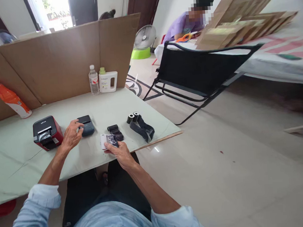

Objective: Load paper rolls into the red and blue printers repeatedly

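My right hand is closed on a small, flat, white card-like piece with a black-patterned part, thumb on top, above the table's near edge. Just beyond it lies a roll of black ribbon, partly unwound. My left hand is at the left side of a small dark grey device, its fingers bent and apart with nothing between them; whether they touch the device I cannot tell. To the left of that hand stands a black and red label printer. Two more ribbon rolls trail black strips at the right.
A cardboard screen borders the table's far side. Before it stand an orange bottle, a clear water bottle and a white jug. Rightward are a black folding chair, a fan and a seated person.
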